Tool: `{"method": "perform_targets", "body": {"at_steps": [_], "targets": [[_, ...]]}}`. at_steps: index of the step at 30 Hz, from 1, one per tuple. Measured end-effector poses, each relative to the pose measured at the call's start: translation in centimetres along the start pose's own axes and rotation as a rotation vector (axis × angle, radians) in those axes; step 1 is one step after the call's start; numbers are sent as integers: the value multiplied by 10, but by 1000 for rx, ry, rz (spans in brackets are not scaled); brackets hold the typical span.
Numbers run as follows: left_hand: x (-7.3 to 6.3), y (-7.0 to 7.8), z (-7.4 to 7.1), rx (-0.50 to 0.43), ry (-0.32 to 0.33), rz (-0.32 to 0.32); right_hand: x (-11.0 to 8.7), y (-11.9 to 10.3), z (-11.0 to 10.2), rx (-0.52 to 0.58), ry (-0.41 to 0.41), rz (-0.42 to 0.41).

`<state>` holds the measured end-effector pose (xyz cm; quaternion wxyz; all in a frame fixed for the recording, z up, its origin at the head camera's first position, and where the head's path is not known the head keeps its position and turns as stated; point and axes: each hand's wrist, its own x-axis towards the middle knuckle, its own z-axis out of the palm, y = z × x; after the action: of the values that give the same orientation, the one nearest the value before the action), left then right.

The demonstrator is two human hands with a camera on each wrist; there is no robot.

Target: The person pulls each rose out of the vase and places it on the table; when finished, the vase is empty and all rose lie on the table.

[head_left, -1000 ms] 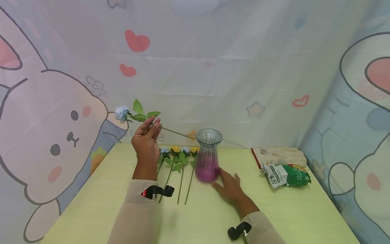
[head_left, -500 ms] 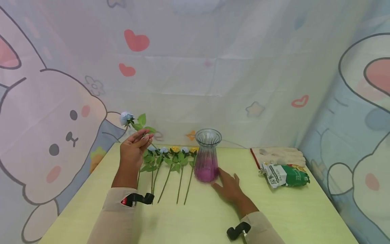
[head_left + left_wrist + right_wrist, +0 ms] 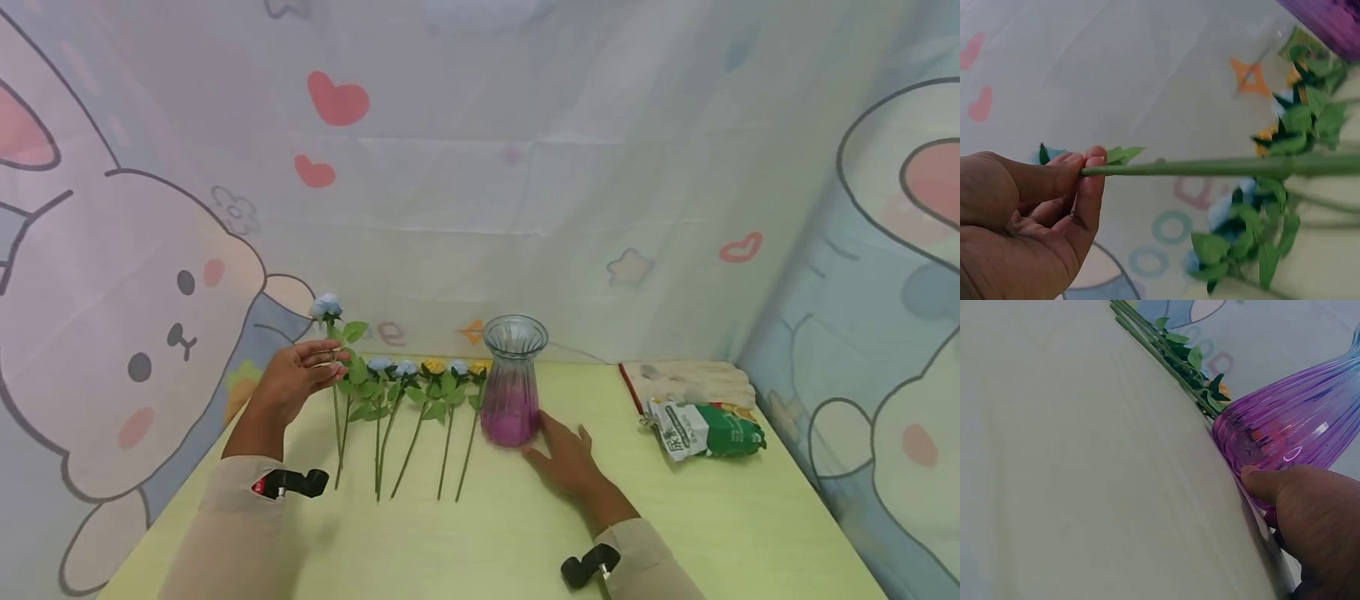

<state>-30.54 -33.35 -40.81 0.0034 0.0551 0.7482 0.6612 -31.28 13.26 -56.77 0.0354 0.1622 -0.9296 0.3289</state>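
My left hand (image 3: pixel 296 379) pinches a blue artificial rose (image 3: pixel 326 307) by its stem (image 3: pixel 1210 167), between thumb and fingertips. The bloom points up and away, and the stem runs down toward the table. To its right, several blue and yellow roses (image 3: pixel 433 367) lie side by side with their stems toward me. A ribbed glass vase (image 3: pixel 512 408), clear at the top and purple below, stands upright just right of them. My right hand (image 3: pixel 566 458) holds the vase at its base; in the right wrist view the thumb (image 3: pixel 1263 481) presses the purple glass.
On the right of the pale yellow table (image 3: pixel 675 525) lie a green and white packet (image 3: pixel 705 431) and pale gloves (image 3: pixel 690 383) behind it. A cartoon-printed cloth (image 3: pixel 450 200) rises behind the table.
My left hand has moved left and down with the blue rose, whose stem has swung from sideways to pointing toward me. My right hand and the vase have stayed put.
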Motion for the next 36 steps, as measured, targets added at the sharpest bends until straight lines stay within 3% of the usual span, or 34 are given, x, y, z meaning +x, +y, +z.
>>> {"method": "perform_targets", "body": {"at_steps": [6, 13, 20, 27, 36], "targets": [[2, -31, -19, 57, 70, -71, 1, 3, 2, -18, 3, -3], [0, -61, -26, 52, 186, -159, 1, 6, 2, -24, 2, -6], [0, -84, -32, 66, 272, -180, 1, 4, 1, -24, 6, -11], [-3, -101, -28, 232, 365, -166, -1, 1, -1, -23, 15, -14], [-2, -114, -14, 522, 559, -147, -2, 0, 0, -6, 22, -23]]}}
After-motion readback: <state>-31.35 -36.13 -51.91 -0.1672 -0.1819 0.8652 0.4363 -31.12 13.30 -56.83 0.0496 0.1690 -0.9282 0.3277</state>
